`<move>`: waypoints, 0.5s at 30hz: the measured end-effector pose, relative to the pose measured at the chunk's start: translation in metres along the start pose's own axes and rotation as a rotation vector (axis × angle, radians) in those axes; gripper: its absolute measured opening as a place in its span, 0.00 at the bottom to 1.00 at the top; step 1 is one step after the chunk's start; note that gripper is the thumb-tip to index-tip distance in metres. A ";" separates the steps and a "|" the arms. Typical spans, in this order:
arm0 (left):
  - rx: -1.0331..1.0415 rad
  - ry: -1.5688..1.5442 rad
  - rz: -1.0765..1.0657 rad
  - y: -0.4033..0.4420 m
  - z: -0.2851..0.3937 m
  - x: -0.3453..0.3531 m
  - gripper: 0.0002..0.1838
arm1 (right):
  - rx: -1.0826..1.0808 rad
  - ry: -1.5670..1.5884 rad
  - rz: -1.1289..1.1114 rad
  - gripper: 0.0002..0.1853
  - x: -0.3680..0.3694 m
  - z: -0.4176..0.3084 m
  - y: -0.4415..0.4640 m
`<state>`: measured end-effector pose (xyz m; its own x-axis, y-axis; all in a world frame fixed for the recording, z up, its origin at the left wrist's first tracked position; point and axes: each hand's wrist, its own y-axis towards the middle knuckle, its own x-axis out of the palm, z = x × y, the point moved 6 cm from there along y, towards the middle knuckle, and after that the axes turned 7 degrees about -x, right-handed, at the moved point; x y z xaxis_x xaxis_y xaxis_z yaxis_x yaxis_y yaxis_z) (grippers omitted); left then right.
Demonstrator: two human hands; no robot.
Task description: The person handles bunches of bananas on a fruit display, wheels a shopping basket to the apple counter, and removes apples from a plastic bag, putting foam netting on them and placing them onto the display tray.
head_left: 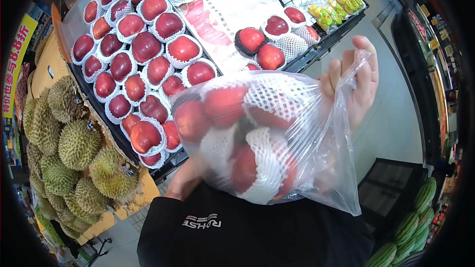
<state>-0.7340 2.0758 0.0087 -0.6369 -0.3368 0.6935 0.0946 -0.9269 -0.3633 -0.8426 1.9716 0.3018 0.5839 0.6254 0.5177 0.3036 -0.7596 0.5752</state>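
A clear plastic bag (326,143) holding several red apples (225,106), some in white foam netting, hangs in front of my chest. My right hand (354,86) is closed on the gathered top of this bag, at its right end. From the lower left my left hand (195,168) reaches in against the bag's underside; its fingers are hidden behind the bag and the fruit. Just beyond the bag, rows of red apples (146,47) in foam nets fill a display tray.
Durians (79,143) are piled on a stand at the left. A printed carton (217,15) and yellow-green packets (336,10) lie at the back of the display. Watermelons (408,232) sit at lower right, near a dark crate (388,185).
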 end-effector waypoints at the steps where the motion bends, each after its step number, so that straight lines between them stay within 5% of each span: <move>1: 0.002 -0.004 0.000 -0.001 0.002 -0.003 0.44 | -0.026 0.040 -0.069 0.14 0.003 0.001 -0.001; 15: 0.064 -0.061 0.071 -0.033 0.013 -0.049 0.44 | 0.098 0.000 0.049 0.14 -0.015 0.052 0.016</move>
<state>-0.6958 2.1202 -0.0049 -0.5793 -0.4098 0.7046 0.1882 -0.9083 -0.3736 -0.8070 1.9409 0.2703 0.5997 0.5874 0.5434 0.3474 -0.8029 0.4845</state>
